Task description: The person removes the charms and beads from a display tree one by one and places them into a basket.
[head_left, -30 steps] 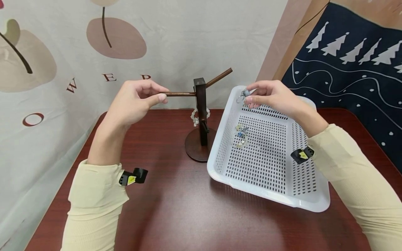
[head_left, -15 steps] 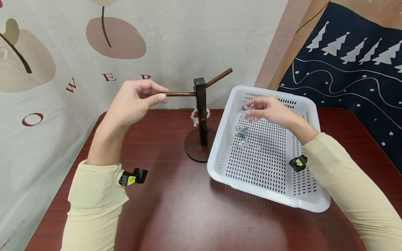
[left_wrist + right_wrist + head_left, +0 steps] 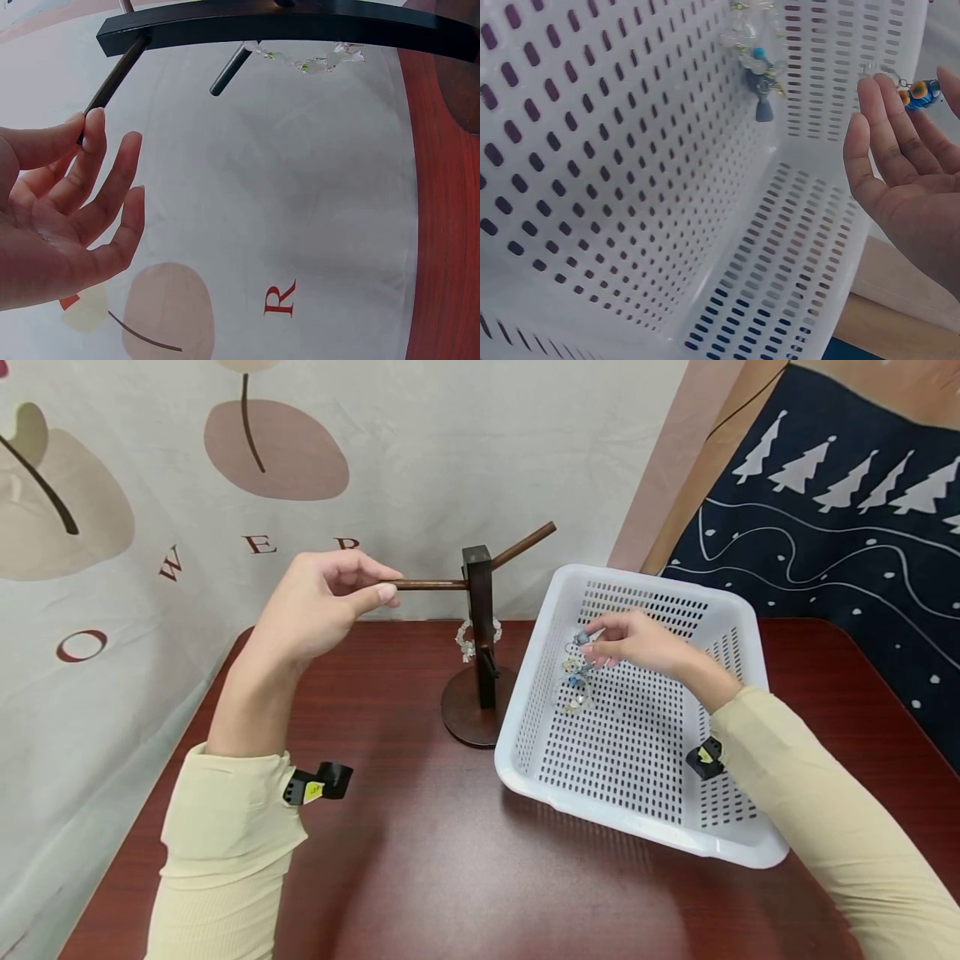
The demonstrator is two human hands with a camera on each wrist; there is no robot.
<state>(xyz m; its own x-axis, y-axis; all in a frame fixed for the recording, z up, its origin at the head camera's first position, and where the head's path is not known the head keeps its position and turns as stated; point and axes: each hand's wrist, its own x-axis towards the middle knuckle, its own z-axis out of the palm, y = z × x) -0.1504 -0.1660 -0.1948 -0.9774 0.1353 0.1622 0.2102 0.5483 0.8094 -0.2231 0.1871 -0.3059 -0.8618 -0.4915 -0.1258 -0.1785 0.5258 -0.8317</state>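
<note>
My left hand (image 3: 322, 602) pinches the free end of a peg (image 3: 431, 585) on a dark wooden jewellery stand (image 3: 480, 610). My right hand (image 3: 637, 642), over the basket (image 3: 600, 814), pinches a small blue charm with orange spots (image 3: 922, 94). A thin ring or clasp hangs from the charm. Below it in the white perforated basket lies a small pile of clear-bead jewellery (image 3: 574, 693) with blue and yellowish pieces; a grey-blue tassel-like piece (image 3: 763, 110) shows in the right wrist view. A clear-bead bracelet (image 3: 467, 645) hangs on the stand's lower peg.
The stand's round base (image 3: 468, 727) is beside the basket's left rim on a reddish-brown table (image 3: 420, 852). Another peg (image 3: 525, 543) slants up to the right. A pale printed cloth (image 3: 420, 460) and a navy cloth with trees (image 3: 840, 535) hang behind.
My right hand has lowered the charm from the basket's far left rim down into the basket, close to the jewellery pile. The left hand keeps its hold on the peg.
</note>
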